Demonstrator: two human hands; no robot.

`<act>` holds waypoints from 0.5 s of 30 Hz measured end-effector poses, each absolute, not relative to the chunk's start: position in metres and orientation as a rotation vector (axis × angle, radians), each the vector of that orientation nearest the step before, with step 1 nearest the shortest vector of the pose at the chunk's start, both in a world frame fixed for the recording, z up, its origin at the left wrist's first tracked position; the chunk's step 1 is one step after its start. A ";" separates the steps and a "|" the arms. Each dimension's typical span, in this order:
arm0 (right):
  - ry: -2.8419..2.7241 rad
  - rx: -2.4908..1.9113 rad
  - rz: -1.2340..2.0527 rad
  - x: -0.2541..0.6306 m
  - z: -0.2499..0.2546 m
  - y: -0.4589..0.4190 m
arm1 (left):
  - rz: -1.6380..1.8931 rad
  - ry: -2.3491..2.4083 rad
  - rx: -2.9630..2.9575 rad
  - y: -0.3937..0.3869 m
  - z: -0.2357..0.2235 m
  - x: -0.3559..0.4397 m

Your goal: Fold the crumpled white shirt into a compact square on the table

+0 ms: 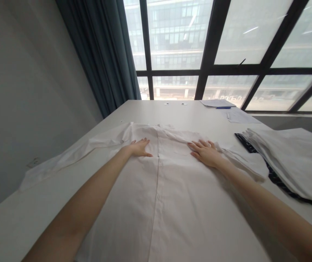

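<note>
A white button-up shirt [169, 189] lies spread flat on a white table [36, 214], its placket running down the middle and one sleeve stretched out to the left. My left hand [139, 148] lies flat and open on the shirt's upper chest, just left of the placket. On the right side of the chest rests my right hand [205, 152], palm down with its fingers stretched out and together. Neither hand holds anything.
A stack of folded white garments [292, 160] sits on a dark sheet at the right edge. Papers and a blue pen [223, 107] lie at the far side by the window. A dark curtain [101, 54] hangs at the back left.
</note>
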State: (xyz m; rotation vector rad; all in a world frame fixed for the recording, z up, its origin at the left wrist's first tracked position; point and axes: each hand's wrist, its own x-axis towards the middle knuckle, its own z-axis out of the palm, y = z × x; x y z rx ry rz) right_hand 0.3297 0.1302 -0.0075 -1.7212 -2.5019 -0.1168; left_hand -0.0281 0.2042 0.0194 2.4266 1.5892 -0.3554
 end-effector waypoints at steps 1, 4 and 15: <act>-2.482 -1.753 -0.122 0.332 -0.009 0.135 | -0.357 1.574 2.429 0.208 0.019 -0.030; -2.421 -1.823 -0.144 0.340 -0.007 0.147 | -0.329 1.530 2.454 0.218 0.017 -0.033; -2.452 -1.659 -0.166 0.295 0.007 0.167 | -0.111 1.495 2.581 0.255 -0.003 -0.027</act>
